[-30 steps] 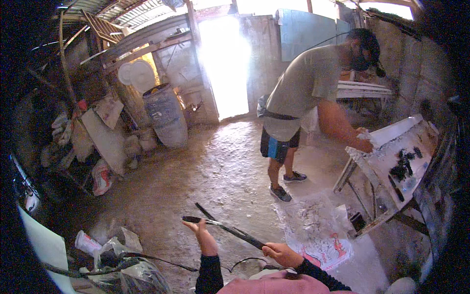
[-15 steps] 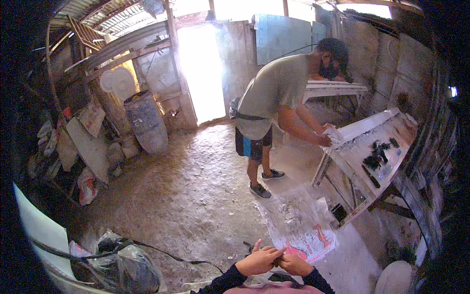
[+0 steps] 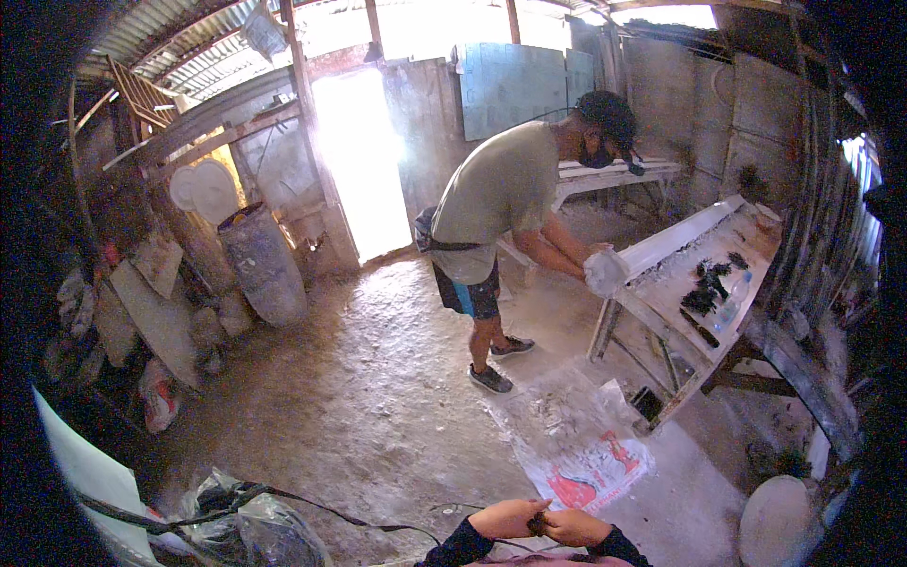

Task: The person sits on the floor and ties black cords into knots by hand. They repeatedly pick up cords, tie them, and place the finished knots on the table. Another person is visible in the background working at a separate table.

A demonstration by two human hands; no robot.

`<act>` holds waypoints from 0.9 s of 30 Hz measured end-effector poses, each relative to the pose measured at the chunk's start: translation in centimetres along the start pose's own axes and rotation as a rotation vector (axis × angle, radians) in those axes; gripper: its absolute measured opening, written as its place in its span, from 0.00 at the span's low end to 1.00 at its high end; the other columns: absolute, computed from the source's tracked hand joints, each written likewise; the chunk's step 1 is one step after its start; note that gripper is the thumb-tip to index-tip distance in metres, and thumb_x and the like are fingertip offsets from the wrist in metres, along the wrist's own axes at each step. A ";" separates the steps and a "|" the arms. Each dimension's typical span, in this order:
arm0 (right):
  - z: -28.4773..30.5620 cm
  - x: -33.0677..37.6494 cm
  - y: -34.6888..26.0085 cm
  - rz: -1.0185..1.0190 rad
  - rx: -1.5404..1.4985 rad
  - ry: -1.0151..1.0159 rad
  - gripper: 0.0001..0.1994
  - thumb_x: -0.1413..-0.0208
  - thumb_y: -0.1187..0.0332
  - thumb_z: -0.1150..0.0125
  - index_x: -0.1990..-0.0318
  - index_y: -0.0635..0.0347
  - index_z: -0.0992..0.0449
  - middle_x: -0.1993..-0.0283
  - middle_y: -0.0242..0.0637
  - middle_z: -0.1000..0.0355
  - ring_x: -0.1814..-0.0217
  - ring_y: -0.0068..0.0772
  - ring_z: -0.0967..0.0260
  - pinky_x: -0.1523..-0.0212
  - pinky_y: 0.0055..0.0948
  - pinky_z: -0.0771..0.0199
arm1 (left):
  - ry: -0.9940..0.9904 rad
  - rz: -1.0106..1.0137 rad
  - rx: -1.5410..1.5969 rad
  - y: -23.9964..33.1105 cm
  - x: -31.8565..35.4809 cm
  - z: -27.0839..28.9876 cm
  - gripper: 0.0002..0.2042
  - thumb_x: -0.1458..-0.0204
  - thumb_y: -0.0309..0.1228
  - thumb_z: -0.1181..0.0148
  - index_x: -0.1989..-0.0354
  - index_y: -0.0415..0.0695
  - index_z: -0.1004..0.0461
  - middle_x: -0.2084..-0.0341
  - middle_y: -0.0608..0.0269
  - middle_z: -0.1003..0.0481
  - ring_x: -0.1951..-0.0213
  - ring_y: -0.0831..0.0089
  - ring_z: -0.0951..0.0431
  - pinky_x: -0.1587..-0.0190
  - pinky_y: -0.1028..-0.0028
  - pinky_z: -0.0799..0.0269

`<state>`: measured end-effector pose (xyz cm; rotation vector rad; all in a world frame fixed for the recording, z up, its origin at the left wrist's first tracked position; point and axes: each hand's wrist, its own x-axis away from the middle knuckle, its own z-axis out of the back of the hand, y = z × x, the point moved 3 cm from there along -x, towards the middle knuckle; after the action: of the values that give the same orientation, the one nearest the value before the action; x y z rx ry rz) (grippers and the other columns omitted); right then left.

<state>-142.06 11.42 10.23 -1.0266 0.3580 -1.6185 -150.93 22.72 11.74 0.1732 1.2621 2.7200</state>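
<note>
Low in the view, my left hand and my right hand meet in front of me, dark sleeves at both wrists. The fingers of both are closed toward each other. Between them shows a small dark brown thing, too small to make out. Just beyond my hands a white sheet with red print lies on the floor.
A co-worker bends over a white-dusted bench, holding a crumpled white piece at a long white moulding. Dark scraps lie on the bench. A plastic bag and black strap are at lower left; a barrel stands behind.
My hands have come closer together, and the left fingers that were raised are now folded down. The co-worker's white piece has shifted toward the bench's near end. The whole view has turned slightly.
</note>
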 end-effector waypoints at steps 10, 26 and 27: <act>0.8 0.8 -1.4 0.032 0.016 0.060 0.15 0.46 0.58 0.59 0.55 0.52 0.33 0.64 0.47 0.30 0.64 0.52 0.33 0.64 0.41 0.34 | -0.109 0.134 -0.022 -0.5 0.2 -0.7 0.14 0.55 0.38 0.50 0.76 0.37 0.29 0.79 0.44 0.29 0.74 0.48 0.29 0.72 0.59 0.35; 1.7 0.7 -1.1 0.152 0.001 0.116 0.15 0.45 0.58 0.59 0.55 0.54 0.34 0.67 0.46 0.30 0.66 0.49 0.31 0.66 0.40 0.33 | -0.094 -0.113 0.221 -1.1 -0.1 -0.4 0.14 0.49 0.37 0.53 0.64 0.36 0.33 0.74 0.45 0.29 0.70 0.52 0.29 0.69 0.64 0.35; 1.9 0.7 -1.2 0.174 -0.024 0.092 0.15 0.45 0.58 0.59 0.55 0.54 0.34 0.66 0.46 0.30 0.65 0.49 0.31 0.65 0.39 0.33 | -0.090 -0.104 0.203 -0.8 0.1 0.1 0.15 0.48 0.37 0.53 0.64 0.36 0.33 0.75 0.46 0.29 0.70 0.52 0.29 0.69 0.64 0.35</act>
<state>-141.42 11.69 12.48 -0.9152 0.5158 -1.5106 -150.95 23.28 11.18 0.2411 1.4752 2.4660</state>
